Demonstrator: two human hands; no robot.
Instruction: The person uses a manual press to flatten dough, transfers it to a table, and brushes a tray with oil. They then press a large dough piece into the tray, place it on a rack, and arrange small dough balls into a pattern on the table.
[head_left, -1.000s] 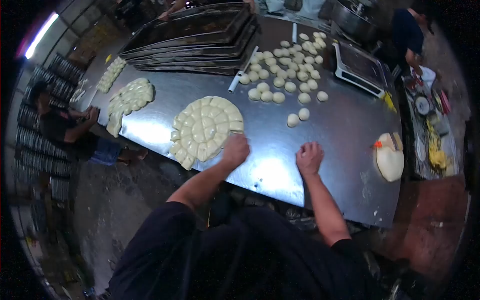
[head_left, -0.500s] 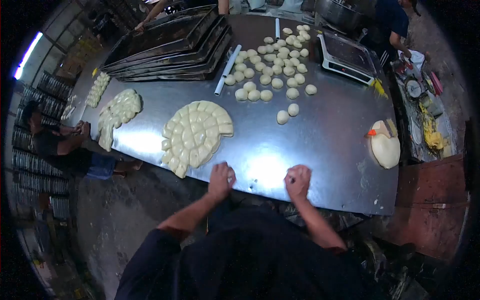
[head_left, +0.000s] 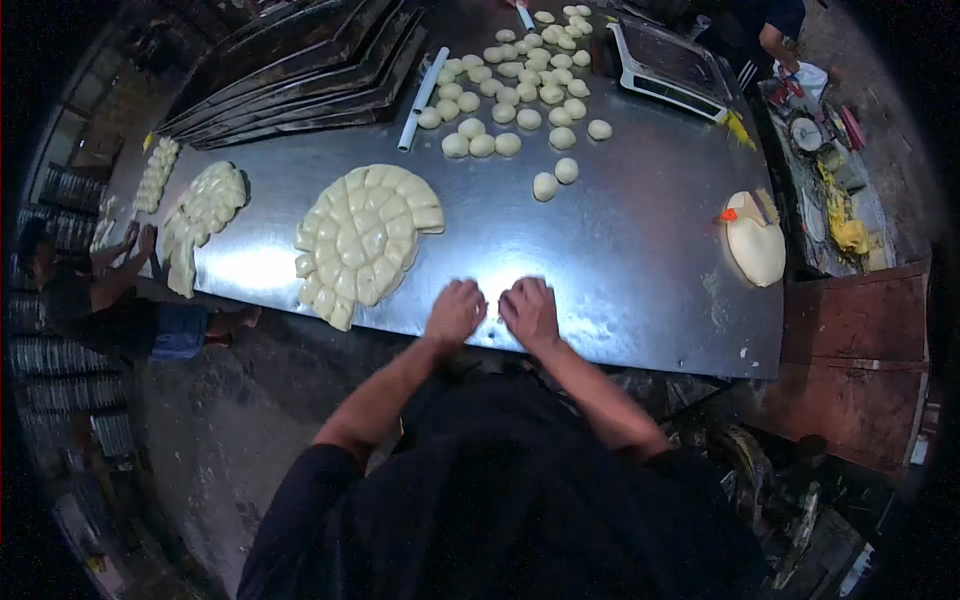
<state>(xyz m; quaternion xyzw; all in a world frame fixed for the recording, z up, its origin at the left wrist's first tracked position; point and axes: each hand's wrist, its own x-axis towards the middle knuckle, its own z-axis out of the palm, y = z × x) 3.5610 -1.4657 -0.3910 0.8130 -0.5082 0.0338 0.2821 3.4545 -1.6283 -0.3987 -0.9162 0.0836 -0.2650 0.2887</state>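
We log both hands at the near edge of the bench [head_left: 640, 240], midway along it. Left hand [head_left: 457, 312] and right hand [head_left: 530, 312] are just beside each other, a narrow gap between, fingers curled downward; we cannot tell whether anything lies under either. Scored dough slab [head_left: 365, 235]: left of the left hand, its lower tip at the near edge; overhang uncertain. Dough balls [head_left: 551, 93]: loose cluster toward the far edge, two strays closest to us. White tube [head_left: 423, 100] lies left of the cluster.

Risks, our judgement:
- The slab's tip could sag or drop if the left forearm catches it, since it has so little bench to spare.
- Its pieces could fuse if left pressed together.
- The two strays could roll if knocked, being round on smooth metal.
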